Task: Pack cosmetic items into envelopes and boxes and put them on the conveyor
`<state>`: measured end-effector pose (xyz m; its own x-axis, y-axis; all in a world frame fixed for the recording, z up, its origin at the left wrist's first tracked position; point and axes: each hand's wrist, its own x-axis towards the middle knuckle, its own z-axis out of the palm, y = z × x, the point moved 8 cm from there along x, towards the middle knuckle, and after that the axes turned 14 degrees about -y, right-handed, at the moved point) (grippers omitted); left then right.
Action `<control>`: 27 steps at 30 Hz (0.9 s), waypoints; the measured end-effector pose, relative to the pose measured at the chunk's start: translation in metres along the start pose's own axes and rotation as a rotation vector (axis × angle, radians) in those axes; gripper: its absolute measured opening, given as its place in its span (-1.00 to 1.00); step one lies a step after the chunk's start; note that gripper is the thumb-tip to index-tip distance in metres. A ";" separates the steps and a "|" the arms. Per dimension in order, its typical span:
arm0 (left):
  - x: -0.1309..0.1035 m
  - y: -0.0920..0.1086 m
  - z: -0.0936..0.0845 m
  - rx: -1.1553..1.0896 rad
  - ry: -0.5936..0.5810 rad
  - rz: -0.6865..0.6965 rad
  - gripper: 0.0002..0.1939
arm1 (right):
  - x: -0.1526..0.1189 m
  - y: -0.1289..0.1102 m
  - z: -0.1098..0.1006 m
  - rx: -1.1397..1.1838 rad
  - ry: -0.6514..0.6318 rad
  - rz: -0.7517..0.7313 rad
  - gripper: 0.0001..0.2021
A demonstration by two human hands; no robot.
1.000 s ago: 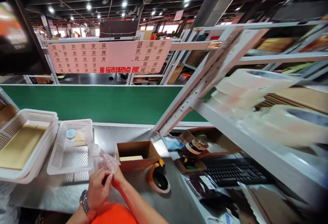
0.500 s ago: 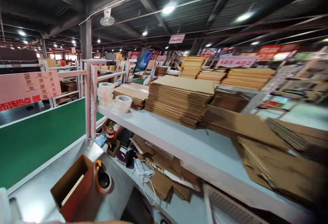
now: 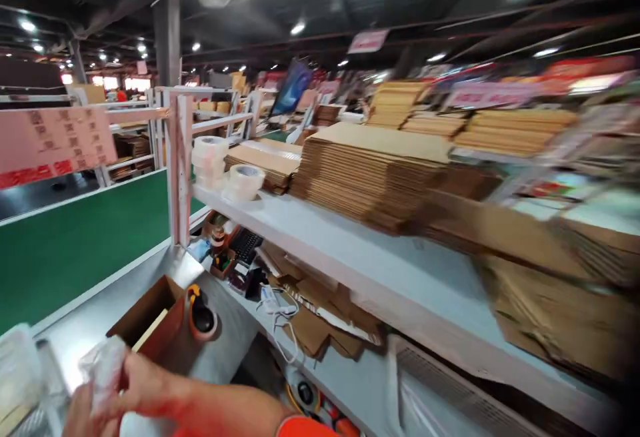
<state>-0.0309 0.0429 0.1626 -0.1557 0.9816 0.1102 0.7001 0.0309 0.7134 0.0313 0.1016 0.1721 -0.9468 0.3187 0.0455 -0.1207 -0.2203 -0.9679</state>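
At the lower left, my right hand (image 3: 143, 384) grips a small whitish plastic-wrapped item (image 3: 105, 364). My left hand (image 3: 80, 414) is beside it at the bottom edge, its fingers closed on the same item; both are somewhat blurred. Just beyond the hands, an open brown cardboard box (image 3: 167, 320) stands on the metal table, with a pale flat piece inside. Right of the box lies a tape dispenser (image 3: 203, 317) with an orange-yellow part. A clear plastic container (image 3: 20, 370) is at the far left edge.
A white shelf (image 3: 320, 230) crosses the view, bearing tape rolls (image 3: 245, 180) and a stack of flat cardboard (image 3: 365, 177). Under it are a keyboard (image 3: 245, 245), a white cable (image 3: 275, 310) and cardboard pieces (image 3: 310, 334). A green panel (image 3: 85, 244) borders the left side.
Both hands have come into view at the lower left with the wrapped item. The camera view has tilted downward, and the plastic container now shows more at the left edge.
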 end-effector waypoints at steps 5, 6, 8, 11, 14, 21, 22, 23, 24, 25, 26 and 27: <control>-0.027 -0.009 0.015 -0.111 -0.115 -0.087 -0.79 | -0.036 -0.016 -0.021 0.142 0.241 0.012 -0.40; -0.030 -0.008 0.018 -0.126 -0.150 -0.093 -0.79 | -0.038 -0.018 -0.019 0.130 0.132 0.017 -0.42; -0.033 -0.005 0.020 -0.142 -0.191 -0.100 -0.81 | -0.041 -0.020 -0.013 0.068 -0.098 0.036 -0.45; -0.034 -0.001 0.016 -0.159 -0.201 -0.111 -0.76 | -0.044 -0.025 -0.014 -0.057 -0.240 0.061 -0.49; -0.031 -0.002 0.006 -0.168 -0.137 -0.119 -0.57 | -0.040 -0.041 -0.032 -0.211 -0.189 0.063 -0.51; -0.044 -0.087 -0.044 -0.231 0.186 -0.321 -0.38 | -0.020 -0.092 -0.145 -0.917 0.169 -0.002 -0.69; -0.048 -0.107 -0.053 -0.222 0.219 -0.354 -0.42 | -0.014 -0.087 -0.153 -1.031 0.114 0.043 -0.72; -0.053 -0.127 -0.061 -0.204 0.243 -0.389 -0.43 | -0.008 -0.078 -0.159 -1.129 0.047 0.112 -0.71; -0.058 -0.147 -0.070 -0.180 0.255 -0.420 -0.44 | -0.003 -0.067 -0.163 -1.217 -0.013 0.191 -0.69; -0.062 -0.166 -0.078 -0.154 0.263 -0.450 -0.43 | 0.001 -0.056 -0.165 -1.302 -0.065 0.270 -0.66; -0.066 -0.184 -0.086 -0.132 0.262 -0.480 -0.42 | 0.005 -0.047 -0.165 -1.386 -0.097 0.343 -0.66; -0.070 -0.202 -0.093 -0.114 0.258 -0.510 -0.42 | 0.008 -0.039 -0.165 -1.466 -0.106 0.415 -0.67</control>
<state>-0.2258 -0.0497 0.0752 -0.6281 0.7701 -0.1117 0.4154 0.4532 0.7887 0.0776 0.2653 0.1692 -0.8621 0.3872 -0.3269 0.4827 0.8239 -0.2971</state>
